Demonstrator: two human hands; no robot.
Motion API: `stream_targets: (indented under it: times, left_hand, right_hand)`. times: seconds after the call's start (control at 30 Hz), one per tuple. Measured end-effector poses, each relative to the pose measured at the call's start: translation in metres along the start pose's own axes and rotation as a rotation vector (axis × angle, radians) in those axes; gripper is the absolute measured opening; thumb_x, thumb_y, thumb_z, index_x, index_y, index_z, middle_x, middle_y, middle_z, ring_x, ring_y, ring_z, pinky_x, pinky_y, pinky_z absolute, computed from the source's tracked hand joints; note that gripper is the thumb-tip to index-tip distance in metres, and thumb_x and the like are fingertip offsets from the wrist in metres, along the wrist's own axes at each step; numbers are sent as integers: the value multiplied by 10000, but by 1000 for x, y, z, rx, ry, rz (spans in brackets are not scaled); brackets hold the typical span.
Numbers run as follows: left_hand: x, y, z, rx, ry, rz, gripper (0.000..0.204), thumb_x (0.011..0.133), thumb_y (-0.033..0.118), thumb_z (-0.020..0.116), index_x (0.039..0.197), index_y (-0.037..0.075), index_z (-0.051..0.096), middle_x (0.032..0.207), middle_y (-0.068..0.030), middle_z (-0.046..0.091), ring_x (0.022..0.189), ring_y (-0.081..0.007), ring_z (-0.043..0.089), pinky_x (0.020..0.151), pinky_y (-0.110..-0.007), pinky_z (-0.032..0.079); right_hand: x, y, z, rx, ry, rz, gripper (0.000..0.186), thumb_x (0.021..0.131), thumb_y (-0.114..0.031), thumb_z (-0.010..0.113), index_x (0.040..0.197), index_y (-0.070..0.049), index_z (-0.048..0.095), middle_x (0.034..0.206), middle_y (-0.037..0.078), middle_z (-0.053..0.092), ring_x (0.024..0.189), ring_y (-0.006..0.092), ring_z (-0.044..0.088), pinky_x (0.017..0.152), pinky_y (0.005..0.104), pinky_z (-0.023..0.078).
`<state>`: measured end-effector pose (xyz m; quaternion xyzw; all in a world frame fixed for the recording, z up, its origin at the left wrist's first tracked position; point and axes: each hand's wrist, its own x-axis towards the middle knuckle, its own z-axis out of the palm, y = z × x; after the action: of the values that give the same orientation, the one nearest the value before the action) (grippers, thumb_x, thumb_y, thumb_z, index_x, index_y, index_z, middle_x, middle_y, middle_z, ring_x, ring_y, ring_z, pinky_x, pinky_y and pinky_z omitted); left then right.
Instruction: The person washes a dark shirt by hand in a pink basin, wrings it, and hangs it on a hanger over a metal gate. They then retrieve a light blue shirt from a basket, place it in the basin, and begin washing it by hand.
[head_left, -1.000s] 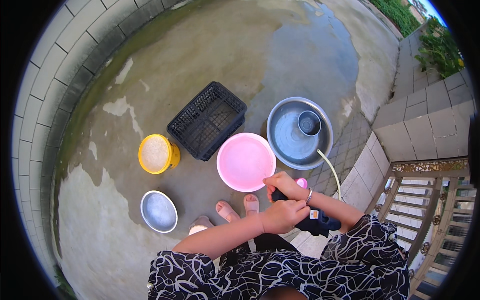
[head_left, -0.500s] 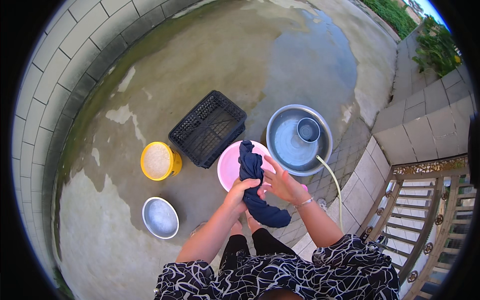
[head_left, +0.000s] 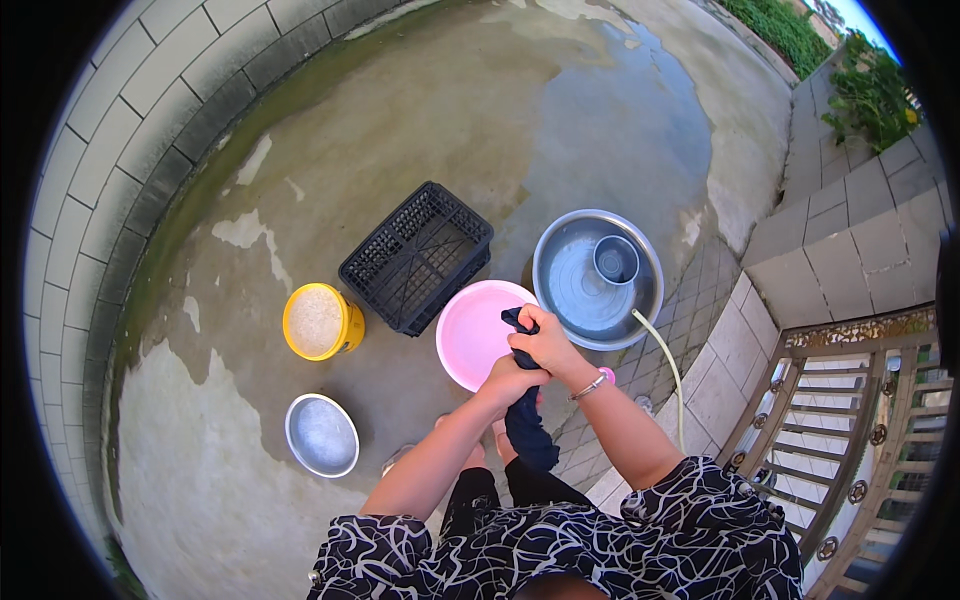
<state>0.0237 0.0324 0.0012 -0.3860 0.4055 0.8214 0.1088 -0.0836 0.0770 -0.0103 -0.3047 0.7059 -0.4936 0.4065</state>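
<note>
A: Dark blue cloth (head_left: 531,432), where?

B: Held up at the near-right edge of the pink basin (head_left: 465,345). Upper end overlapping the rim in view, rest hanging down on the near side. Height above the rim: cannot tell.

A: And the grip?

B: Two-handed, tight. Right hand (head_left: 542,340) wrapped round the upper part; left hand (head_left: 512,380) clasping just below it. Bracelet (head_left: 597,381) on the right wrist.

A: Now round the pink basin?

B: Beyond and left, just beside: black plastic crate (head_left: 455,283). Farther left: yellow bucket (head_left: 354,325), pale contents. Left and nearer, well apart: silver bowl (head_left: 322,435). Right, just beside: wide metal basin (head_left: 565,285) with a metal pot (head_left: 615,262) inside; pale hose (head_left: 668,352) trailing nearward from its rim.
</note>
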Motion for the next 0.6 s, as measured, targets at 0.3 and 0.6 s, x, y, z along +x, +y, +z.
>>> stream_targets:
  times: [0.3,0.6]
  left_hand:
    - [-14,2,-19,13,-7,129,294,676,33,639,916,-13,475,676,-109,543,478,-165,542,420,-275,454]
    - [-41,-3,-26,-852,-860,47,564,797,332,590,1214,66,319,812,-111,447,473,-123,446,421,-253,384]
  right_hand:
    - [-2,-7,14,5,-3,-147,226,738,-168,621,915,-77,514,926,61,524,850,153,521,748,263,422]
    - [13,-53,3,716,-684,-281,446,779,-446,569,904,-18,576,1203,178,452,1047,266,495,833,379,431]
